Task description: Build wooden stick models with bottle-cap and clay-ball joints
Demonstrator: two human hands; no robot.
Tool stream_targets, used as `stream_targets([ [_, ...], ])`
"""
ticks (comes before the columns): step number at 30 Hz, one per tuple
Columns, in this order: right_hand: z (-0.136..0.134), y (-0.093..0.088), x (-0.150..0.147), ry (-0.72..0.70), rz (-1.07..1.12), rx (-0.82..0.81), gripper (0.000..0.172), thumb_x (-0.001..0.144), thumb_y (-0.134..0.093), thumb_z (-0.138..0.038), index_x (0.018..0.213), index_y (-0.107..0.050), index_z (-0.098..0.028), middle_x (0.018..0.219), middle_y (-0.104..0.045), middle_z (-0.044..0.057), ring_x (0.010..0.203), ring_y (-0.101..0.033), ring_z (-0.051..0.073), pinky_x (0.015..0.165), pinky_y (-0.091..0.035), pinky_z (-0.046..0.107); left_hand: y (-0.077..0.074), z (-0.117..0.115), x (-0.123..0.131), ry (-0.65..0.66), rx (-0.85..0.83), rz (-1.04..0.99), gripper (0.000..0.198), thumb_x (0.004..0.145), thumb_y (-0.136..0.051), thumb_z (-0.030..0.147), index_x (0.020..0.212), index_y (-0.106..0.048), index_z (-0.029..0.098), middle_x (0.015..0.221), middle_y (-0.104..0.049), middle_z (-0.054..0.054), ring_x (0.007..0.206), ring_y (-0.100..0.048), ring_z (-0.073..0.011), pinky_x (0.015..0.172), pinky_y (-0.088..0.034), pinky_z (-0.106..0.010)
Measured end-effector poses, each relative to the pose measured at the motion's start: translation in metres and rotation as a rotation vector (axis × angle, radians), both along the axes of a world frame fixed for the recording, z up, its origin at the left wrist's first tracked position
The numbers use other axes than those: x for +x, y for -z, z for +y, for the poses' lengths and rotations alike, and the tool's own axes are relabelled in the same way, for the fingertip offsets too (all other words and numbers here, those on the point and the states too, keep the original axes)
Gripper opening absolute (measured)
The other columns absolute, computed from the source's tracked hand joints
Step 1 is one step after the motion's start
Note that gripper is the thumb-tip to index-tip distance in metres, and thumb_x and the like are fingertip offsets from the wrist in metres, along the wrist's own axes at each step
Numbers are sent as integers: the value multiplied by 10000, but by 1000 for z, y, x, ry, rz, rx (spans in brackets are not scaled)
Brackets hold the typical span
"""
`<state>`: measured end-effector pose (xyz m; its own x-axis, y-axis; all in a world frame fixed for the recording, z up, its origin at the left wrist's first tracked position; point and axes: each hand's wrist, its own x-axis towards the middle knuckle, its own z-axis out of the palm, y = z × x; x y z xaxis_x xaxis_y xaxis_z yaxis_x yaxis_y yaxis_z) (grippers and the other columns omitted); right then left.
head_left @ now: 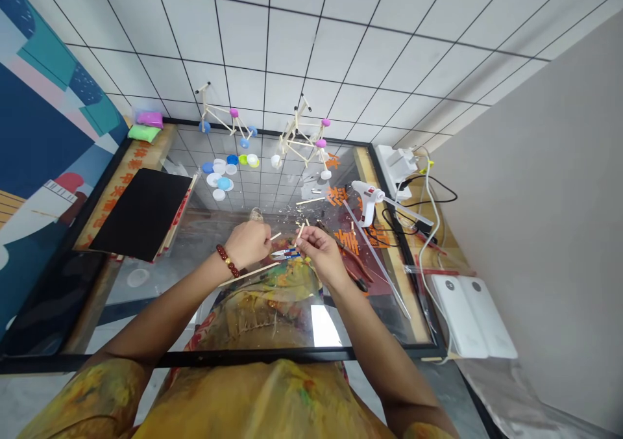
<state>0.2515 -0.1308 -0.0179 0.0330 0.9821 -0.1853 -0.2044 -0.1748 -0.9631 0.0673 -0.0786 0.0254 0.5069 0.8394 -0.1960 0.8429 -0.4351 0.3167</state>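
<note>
My left hand point(249, 245), a beaded bracelet at its wrist, is closed with a short pale wooden stick point(276, 236) poking out from the fingers. Opposite it, my right hand point(320, 252) pinches another short wooden stick point(300, 231) between thumb and fingertips, tilted upward. Between and just below both hands lies a small blue-and-white cutting tool point(285, 254), partly hidden by the right fingers. A longer wooden stick point(250, 274) rests on the glass tabletop below the left hand. Beside the right hand are red-handled pliers point(359, 267), partly covered.
Two stick frames, left point(221, 117) and right point(302, 137), stand at the back with coloured caps on them. Loose bottle caps point(220, 166) lie nearer. A white glue gun point(367, 199), glue sticks and cables are right; a black board point(142, 212) lies left.
</note>
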Motion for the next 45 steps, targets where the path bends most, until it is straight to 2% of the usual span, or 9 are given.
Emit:
stream_targets([
  [10,-5,-5,0,-53,-78,83,437,763,-709,-314,1162,-547,-240,707,-608,-51,630,-549,109,605,-410,249,-16,10,-13,-79,-33,-12,138,803,-534,254,844,-658,209,815,-717,-66,759,-651,-223,600,-367,-283],
  [16,-6,-5,0,-25,-108,136,414,781,-699,-337,1154,-538,-260,709,-587,-50,659,-559,123,640,-429,267,-26,-11,-3,93,-118,79,168,738,-652,365,745,-691,201,827,-714,-89,778,-664,-247,637,-420,-303],
  [21,-7,-7,2,-19,-123,160,344,806,-672,-367,1103,-553,-242,680,-564,-52,620,-527,114,617,-428,257,-26,-24,5,242,-188,195,107,700,-603,192,630,-677,162,689,-687,-110,696,-666,-257,632,-444,-318],
  [25,-9,-10,1,-79,-106,125,292,792,-688,-382,1012,-579,-225,646,-534,-62,565,-486,92,563,-403,231,-28,-18,1,232,-252,-151,110,679,-593,192,584,-645,170,593,-649,-24,594,-598,-159,605,-416,-262],
  [31,-11,-12,-1,-244,38,55,333,752,-725,-366,1036,-607,-238,661,-597,-51,559,-513,99,541,-402,221,-29,-11,4,-139,-559,-780,202,790,-593,329,727,-638,143,597,-619,-2,517,-536,-92,517,-411,-201],
  [36,-12,-12,-3,-328,-4,45,314,761,-717,-368,1023,-626,-221,625,-567,-58,517,-467,88,530,-376,222,-23,-15,11,-299,-335,-996,194,826,-608,348,801,-606,156,656,-631,-10,579,-587,-109,573,-474,-220],
  [41,-15,-10,-3,-206,-421,308,148,879,-578,-339,899,-639,-205,608,-510,-44,544,-456,104,553,-367,242,-25,-19,10,-90,-197,-1029,145,825,-633,297,793,-650,157,795,-658,-48,702,-599,-118,680,-489,-240],
  [43,-16,-7,1,-117,-683,504,150,903,-518,-253,961,-649,-207,694,-581,-4,615,-509,129,598,-398,261,-29,-18,10,-21,-298,-1076,145,796,-671,295,823,-684,153,861,-669,-67,757,-611,-130,717,-499,-254],
  [45,-16,-5,7,-58,-948,692,214,893,-488,-173,1017,-659,-208,796,-640,44,697,-548,156,655,-419,289,-29,-16,11,-119,-491,-1169,194,781,-689,316,882,-696,150,877,-680,-72,768,-622,-137,727,-513,-272],
])
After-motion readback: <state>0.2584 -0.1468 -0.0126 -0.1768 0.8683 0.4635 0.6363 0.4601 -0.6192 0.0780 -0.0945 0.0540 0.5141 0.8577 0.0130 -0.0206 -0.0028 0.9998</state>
